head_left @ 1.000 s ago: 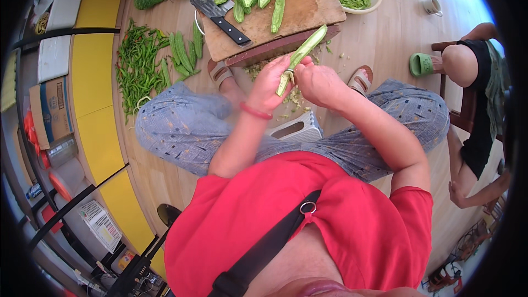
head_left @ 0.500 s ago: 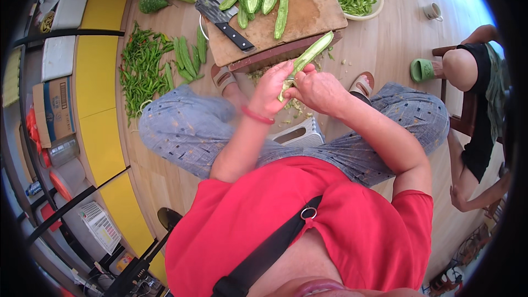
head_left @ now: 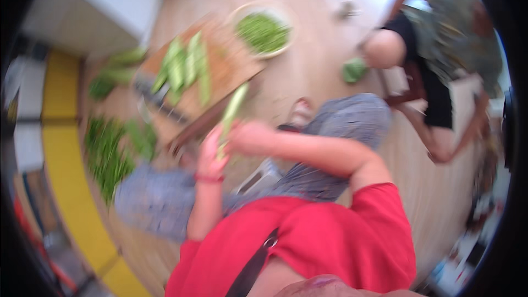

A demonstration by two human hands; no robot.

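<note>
A halved, pale green bitter melon (head_left: 235, 107) slants up and away between my hands, its hollow inside partly showing. My left hand (head_left: 208, 153) is closed around its lower part. Against the melon's right side, my right hand (head_left: 247, 136) has its fingers curled in; blur hides what they grip. Just beyond, several melon halves (head_left: 190, 69) lie on the wooden cutting board (head_left: 231, 58). A cleaver with a dark handle (head_left: 168, 111) rests along the board's left side.
Past the board stands a pale bowl (head_left: 291, 28) of shredded green vegetable. Green chillies (head_left: 104, 157) and whole bitter melons (head_left: 142, 140) lie on the floor at left, near yellow cabinets (head_left: 66, 176). Another person's knee (head_left: 385, 49) is at right; a small stool (head_left: 258, 179) stands between my legs.
My view has swung to the right and blurred, so the board and bowl appear farther left. Both hands stay at the same melon half.
</note>
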